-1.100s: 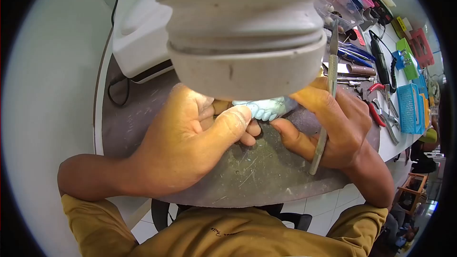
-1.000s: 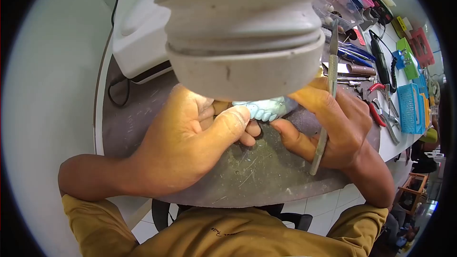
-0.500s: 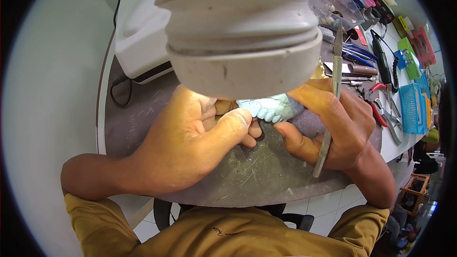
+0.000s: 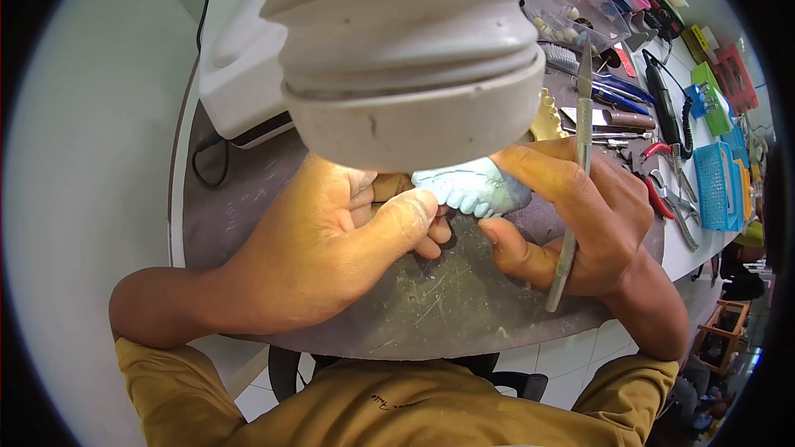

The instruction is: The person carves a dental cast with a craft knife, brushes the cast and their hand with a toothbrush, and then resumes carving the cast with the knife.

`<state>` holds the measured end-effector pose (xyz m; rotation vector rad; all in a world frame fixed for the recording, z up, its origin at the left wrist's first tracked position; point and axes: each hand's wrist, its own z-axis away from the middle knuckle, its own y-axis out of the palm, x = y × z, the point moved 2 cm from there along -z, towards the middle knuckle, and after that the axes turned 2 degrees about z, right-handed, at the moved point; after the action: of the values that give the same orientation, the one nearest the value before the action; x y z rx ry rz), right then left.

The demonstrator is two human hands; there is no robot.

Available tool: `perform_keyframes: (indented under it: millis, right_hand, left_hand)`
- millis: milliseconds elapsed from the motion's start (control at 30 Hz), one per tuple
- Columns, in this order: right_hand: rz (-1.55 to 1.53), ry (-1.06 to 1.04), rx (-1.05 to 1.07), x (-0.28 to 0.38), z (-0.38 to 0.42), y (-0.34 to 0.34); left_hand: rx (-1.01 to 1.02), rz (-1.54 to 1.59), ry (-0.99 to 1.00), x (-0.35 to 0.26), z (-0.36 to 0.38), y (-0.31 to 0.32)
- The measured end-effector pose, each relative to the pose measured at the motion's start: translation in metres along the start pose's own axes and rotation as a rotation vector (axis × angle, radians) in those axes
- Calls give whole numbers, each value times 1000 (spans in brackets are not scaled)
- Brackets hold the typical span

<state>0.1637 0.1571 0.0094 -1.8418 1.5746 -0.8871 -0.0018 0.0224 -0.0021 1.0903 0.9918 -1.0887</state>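
Note:
A pale blue dental cast point(image 4: 472, 188) with a row of moulded teeth lies under the light, its upper edge close below a white hose nozzle. My left hand point(image 4: 339, 240) grips its left end, thumb over the teeth and fingers curled beneath. At the cast's right end is my right hand point(image 4: 571, 215), forefinger against the upper side and thumb near the teeth. Tucked between the fingers of that hand is a slim metal knife point(image 4: 583, 128) with a textured handle, its blade pointing up and away from the cast.
The ribbed white hose point(image 4: 406, 58) hangs low over the work. A white machine point(image 4: 244, 74) stands at left. To the right lie a yellowish tooth-shaped piece point(image 4: 548, 120), red-handled pliers point(image 4: 658, 194), a brown-handled blade point(image 4: 625, 120) and a blue basket point(image 4: 719, 190).
The hose nozzle appears slightly further left, showing more of the yellowish piece. The cast and my right thumb have shifted very little; both hands keep their hold.

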Motion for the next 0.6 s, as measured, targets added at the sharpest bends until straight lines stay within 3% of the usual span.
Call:
perform_keyframes:
  millis: [500,600]
  right_hand:
    - [11,13,18,3,-1,-3]
    - [6,44,23,0,0,-4]
  left_hand:
    - [40,9,-42,0,3,1]
    - [-49,-24,105,4,3,4]
